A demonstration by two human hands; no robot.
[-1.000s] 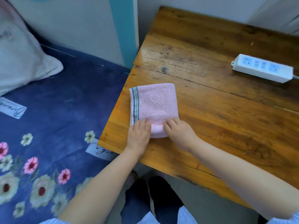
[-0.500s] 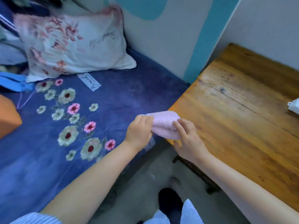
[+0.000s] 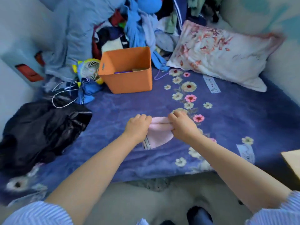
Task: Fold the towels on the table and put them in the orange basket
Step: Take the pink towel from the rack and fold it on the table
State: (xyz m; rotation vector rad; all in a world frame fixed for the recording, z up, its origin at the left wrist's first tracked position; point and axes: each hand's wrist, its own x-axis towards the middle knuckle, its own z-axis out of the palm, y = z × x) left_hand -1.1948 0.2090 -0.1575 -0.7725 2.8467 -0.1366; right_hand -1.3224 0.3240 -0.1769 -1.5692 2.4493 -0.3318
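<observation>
Blue floral bedspread (image 3: 113, 111) fills most of the view, with a corner of the wooden table (image 3: 292, 159) just showing at the right edge. Folded pink towel (image 3: 159, 138) is held in the air over the bedspread, between both hands, well short of the orange basket (image 3: 129, 78).

Orientation: towel's long axis runs left to right between the hands. Upper folded edge is roughly level; lower part sags in a curve toward the camera. Striped hem sits at the lower left, beneath the left wrist.

Left hand (image 3: 138, 125) pinches the towel's left end, fingers curled over the top edge. Right hand (image 3: 182, 125) grips the right end the same way, fingers curled around the fold.

Change from earlier frames: one second ago the towel lay flat on the table under both hands; half a second ago it was lifted at the table's corner. Now the view has swung to the bed, the table is nearly out of frame, and the basket is fully in sight.

Appearance: pale pink terry, layers stacked with a visible seam along the top, hem with dark and light stripes. Slight motion blur.

Basket stands upright on the bedspread, far side, beside a small white fan (image 3: 90, 70). Something purple lies inside; it cannot be identified. Floral pillow (image 3: 219, 54) lies to the right, black bag (image 3: 40, 127) to the left.
</observation>
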